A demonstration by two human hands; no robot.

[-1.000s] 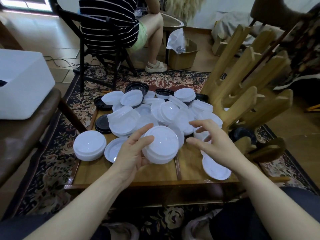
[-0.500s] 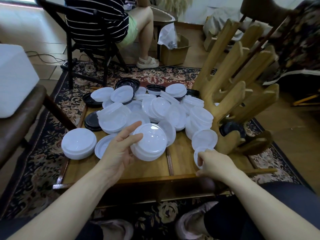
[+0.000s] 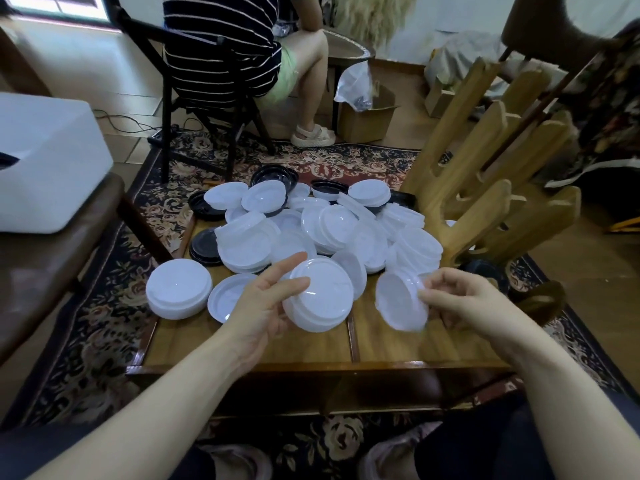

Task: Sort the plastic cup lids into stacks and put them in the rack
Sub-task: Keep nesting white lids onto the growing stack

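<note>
White plastic throughout, head view. Left hand [image 3: 263,306], fingers curled around a short stack of lids [image 3: 320,295], held tilted just above the near part of the wooden table [image 3: 311,344]. Right hand [image 3: 464,299], fingertips pinching the rim of a single clear lid [image 3: 398,299], held on edge beside the stack, not touching it. Behind the stack, a loose pile of lids [image 3: 329,223], white and a few black, spread across the table. Left of the stack, a second white stack [image 3: 178,289] resting near the table's left edge. Right of the pile, the wooden rack [image 3: 485,188], slanted slats, standing on the table's right side.
</note>
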